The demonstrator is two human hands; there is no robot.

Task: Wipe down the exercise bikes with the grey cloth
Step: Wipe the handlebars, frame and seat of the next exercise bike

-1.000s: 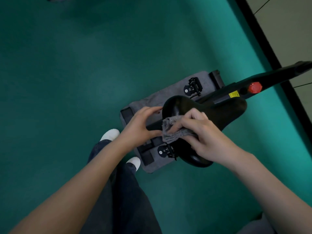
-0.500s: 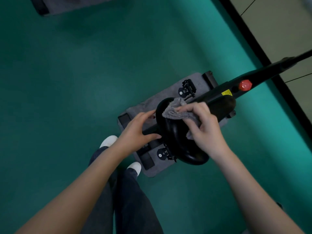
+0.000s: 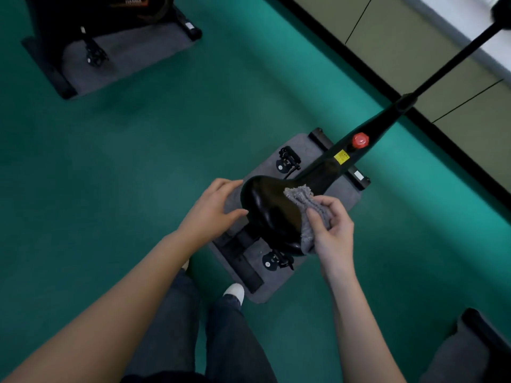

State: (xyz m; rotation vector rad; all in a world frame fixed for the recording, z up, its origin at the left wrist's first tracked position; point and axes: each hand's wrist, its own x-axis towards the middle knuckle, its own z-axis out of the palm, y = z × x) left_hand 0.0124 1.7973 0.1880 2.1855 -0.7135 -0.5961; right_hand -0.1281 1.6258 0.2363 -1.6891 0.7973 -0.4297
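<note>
Two hands of mine are at the black saddle [image 3: 269, 210] of the exercise bike [image 3: 367, 139] in front of me. My right hand [image 3: 336, 234] grips the grey cloth [image 3: 302, 201]: the thumb lies across the fabric and the other fingers curl round it from the far side, so the cloth is bunched in my grasp. The cloth sits on the saddle's right side, one fluffy end spread on the top surface, the other end hanging down along the right edge.

My left hand [image 3: 211, 207] holds nothing. Its fingers are loose and slightly spread, and the thumb tip touches the saddle's left edge, with the fingertips just beside the rim higher up.

The bike's dark frame runs away from the saddle toward the upper right, carrying a red knob [image 3: 360, 140] and, just below it, a yellow label [image 3: 341, 156]. The bike stands on a grey mat [image 3: 302, 143] on the green floor [image 3: 138, 150]. One pedal [image 3: 287, 158] shows beyond the saddle and the other pedal [image 3: 276, 261] below it.

Under my arms are my dark trousers [image 3: 229, 341] and one white shoe [image 3: 235, 291], its toe just beside the mat's near edge. A second bike [image 3: 91, 15] stands well apart at the upper left, on a mat of its own.
</note>
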